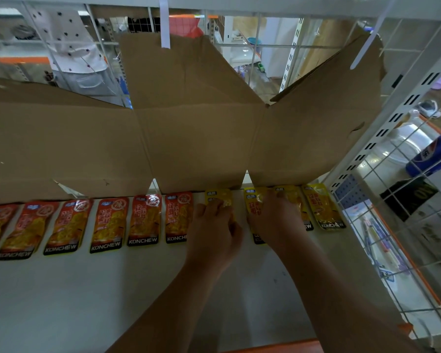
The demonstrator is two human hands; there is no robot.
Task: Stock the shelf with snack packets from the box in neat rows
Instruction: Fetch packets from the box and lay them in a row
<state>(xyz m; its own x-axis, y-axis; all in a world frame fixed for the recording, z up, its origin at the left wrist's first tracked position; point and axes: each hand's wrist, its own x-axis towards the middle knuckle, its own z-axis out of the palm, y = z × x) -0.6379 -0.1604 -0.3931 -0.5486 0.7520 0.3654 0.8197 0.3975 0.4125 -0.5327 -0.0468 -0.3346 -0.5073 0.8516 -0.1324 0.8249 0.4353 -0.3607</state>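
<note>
Along the back of the white shelf (87, 289), in mid-frame, snack packets lie flat in one row. Their tops meet the foot of an opened brown cardboard box (189, 138), which stands across the shelf with its flaps raised.

Left and centre of the frame: orange-red packets (107, 225) lie side by side, each labelled KONCHEW at its lower edge.

Right of centre: yellow packets (325, 207) of the same brand. The outermost lies just beside the slotted white upright (382, 128) and the wire mesh panel (392, 238) at the shelf's right end.

Left hand (211, 233): set on a single yellow packet (220, 197) directly right of the last orange-red one. Its fingers are curled over the packet and the thumb is bent in against it, gripping.

Right hand (275, 220): laid over the next yellow packets, which overlap one another. Its fingers (281, 200) are bent and close together, tips on the wrappers; whether they pinch or merely press cannot be told.

Both forearms enter from the bottom edge of the frame, and a narrow gap of bare shelf separates the two hands. Beyond the mesh, in the upper frame, other store goods appear blurred.
</note>
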